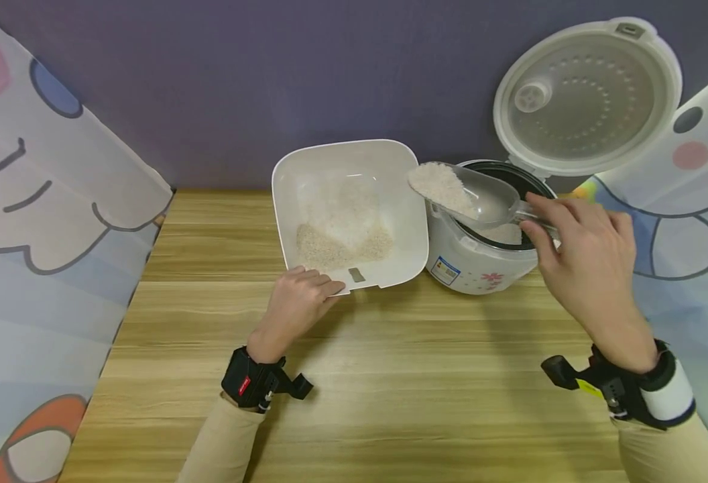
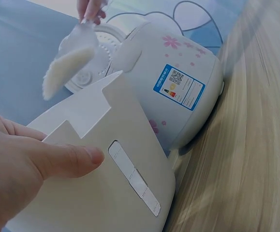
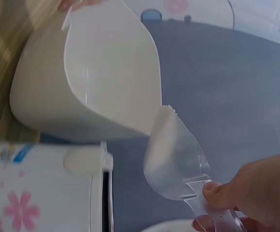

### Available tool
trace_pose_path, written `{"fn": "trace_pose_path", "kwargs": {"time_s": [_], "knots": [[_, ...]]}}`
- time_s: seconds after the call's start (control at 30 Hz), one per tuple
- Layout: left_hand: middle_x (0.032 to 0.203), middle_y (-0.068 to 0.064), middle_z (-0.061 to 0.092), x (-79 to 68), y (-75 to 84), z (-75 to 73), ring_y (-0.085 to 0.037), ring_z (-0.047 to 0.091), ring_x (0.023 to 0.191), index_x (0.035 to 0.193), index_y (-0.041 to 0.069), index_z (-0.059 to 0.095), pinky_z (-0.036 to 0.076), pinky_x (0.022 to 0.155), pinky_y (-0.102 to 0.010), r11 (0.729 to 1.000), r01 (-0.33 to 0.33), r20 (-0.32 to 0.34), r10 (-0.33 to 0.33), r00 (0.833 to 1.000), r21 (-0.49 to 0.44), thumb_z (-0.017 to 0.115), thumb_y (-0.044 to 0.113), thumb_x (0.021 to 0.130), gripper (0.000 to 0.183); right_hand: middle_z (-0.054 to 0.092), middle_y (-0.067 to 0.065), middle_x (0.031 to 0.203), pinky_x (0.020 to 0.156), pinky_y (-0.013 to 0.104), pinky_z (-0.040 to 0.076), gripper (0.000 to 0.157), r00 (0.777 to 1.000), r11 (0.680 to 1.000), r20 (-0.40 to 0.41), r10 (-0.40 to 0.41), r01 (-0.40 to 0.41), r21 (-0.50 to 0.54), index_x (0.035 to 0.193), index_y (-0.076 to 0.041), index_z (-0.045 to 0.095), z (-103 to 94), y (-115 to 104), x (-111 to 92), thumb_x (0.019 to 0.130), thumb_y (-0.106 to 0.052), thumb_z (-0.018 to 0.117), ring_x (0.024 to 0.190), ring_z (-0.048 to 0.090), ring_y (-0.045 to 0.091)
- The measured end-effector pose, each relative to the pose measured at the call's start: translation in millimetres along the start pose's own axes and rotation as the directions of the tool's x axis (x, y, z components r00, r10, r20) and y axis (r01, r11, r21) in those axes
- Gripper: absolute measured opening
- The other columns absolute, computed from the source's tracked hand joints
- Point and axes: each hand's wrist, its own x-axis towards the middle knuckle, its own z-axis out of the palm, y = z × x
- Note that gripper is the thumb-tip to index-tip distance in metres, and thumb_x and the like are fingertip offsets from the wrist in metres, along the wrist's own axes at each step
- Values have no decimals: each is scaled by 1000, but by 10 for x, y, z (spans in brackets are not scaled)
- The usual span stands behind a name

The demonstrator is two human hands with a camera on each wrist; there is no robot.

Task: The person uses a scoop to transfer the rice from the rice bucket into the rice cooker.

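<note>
My right hand [image 1: 589, 261] grips the handle of a clear plastic scoop [image 1: 494, 201] heaped with white rice [image 1: 441, 184]. The scoop is over the near-left part of the open rice cooker [image 1: 481, 272], its tip close to the right rim of a white rice bin [image 1: 296, 181]. With my left hand [image 1: 302, 302] I hold the bin's front edge, beside a notch. In the left wrist view the thumb [image 2: 74, 159] lies along the outer wall. Some rice [image 1: 324, 248] lies on the bin's bottom, and more rice [image 1: 501, 233] shows inside the cooker's dark pot.
The cooker's lid [image 1: 589, 100] stands raised at the back right. A wooden table [image 1: 390, 389] lies beneath everything, with a dark purple-grey wall [image 1: 269, 80] behind. Cartoon-print cloth [image 1: 46, 168] hangs at both sides. Both wrists wear black camera straps.
</note>
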Motion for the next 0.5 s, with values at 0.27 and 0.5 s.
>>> {"fn": "trace_pose_path", "kwargs": {"time_s": [0.27, 0.5], "knots": [[81, 3, 78, 1, -2, -8, -13, 73, 68, 89, 17, 83, 46, 54, -24, 1000, -3, -3, 3, 1000, -1, 91, 23, 77, 16, 70, 29, 110, 82, 61, 31, 32, 998, 998, -40, 57, -59, -30, 123, 0, 72, -53, 315, -95, 91, -8, 75, 99, 59, 51], [80, 4, 78, 3, 4, -1, -13, 72, 67, 89, 17, 83, 45, 53, -24, 1000, -2, -3, 2, 1000, -1, 90, 20, 77, 14, 68, 34, 107, 85, 65, 28, 30, 997, 993, -54, 54, -60, -100, 122, 4, 70, -22, 590, -170, 95, -9, 72, 92, 55, 55]]}}
